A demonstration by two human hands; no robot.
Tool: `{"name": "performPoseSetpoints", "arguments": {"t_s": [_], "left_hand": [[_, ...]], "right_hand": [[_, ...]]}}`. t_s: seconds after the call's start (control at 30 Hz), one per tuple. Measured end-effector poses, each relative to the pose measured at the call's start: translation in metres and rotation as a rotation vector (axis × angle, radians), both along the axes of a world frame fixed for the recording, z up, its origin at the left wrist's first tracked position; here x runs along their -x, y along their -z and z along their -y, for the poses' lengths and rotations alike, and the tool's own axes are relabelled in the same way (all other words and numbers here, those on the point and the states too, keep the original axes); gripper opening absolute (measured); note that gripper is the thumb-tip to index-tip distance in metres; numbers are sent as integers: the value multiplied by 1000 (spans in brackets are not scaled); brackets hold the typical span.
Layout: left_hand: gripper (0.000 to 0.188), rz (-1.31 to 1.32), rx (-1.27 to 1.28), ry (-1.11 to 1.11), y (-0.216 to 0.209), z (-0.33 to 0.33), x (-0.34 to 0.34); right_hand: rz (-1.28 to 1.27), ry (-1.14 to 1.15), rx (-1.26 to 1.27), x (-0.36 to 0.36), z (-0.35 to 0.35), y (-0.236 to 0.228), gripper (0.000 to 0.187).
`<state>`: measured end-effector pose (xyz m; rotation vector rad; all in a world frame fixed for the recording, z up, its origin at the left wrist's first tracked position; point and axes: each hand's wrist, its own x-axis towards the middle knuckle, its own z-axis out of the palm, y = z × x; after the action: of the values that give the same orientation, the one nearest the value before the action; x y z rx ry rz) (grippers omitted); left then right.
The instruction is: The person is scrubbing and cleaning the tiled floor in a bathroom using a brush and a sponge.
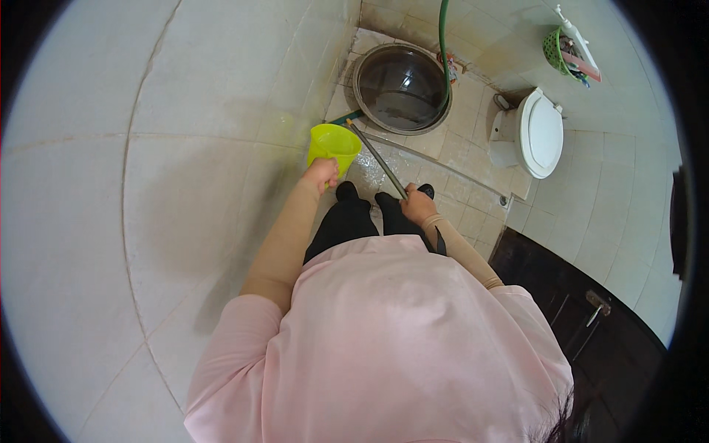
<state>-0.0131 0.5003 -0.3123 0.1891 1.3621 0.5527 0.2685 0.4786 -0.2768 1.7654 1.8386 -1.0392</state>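
A pale pink top [406,325] is seen from above, its loose back or front filling the lower middle, with two forearms in tan sleeves stretched forward from it. Black trousers [341,225] and dark footwear [345,192] are glimpsed beyond its hem. To the right, a dark door [546,277] is fitted with a metal handle [595,310].

By the left hand [322,174], closed in a fist, a bright yellow-green dipper [332,144] is gripped at its near side and held out over the floor beside the left wall; its contents cannot be made out. By the right hand [419,205], a slender grey-green rod [379,159] is gripped at its near end, fingers wrapped round it. The rod is slanted forward and left, its orange-tipped far end just beside the dipper's rim; whether they touch cannot be told.

Below, the tiled floor [473,220] is partly wet and shiny. Farther on, a wide round basin [357,83] of dark water is set on a tiled ledge, and a green hose [442,29] is draped into it. To its right, a white toilet [543,133] is seen with its lid down, and above that a green basket [552,50] is fixed at the wall.
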Motion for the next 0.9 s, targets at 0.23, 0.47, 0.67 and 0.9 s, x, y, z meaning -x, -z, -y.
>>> {"name": "performPoseSetpoints", "arguments": {"t_s": [0.23, 0.47, 0.67, 0.9], "left_hand": [[22, -18, 19, 30, 14, -41, -6], [25, 73, 42, -223, -12, 7, 9], [36, 36, 36, -184, -53, 82, 29], [37, -1, 66, -182, -88, 134, 35]], "right_hand": [[-45, 37, -96, -23, 4, 2, 33], [92, -173, -50, -2, 25, 18, 45], [88, -184, -165, 29, -19, 54, 53], [121, -381, -184, 61, -51, 39, 52]]}}
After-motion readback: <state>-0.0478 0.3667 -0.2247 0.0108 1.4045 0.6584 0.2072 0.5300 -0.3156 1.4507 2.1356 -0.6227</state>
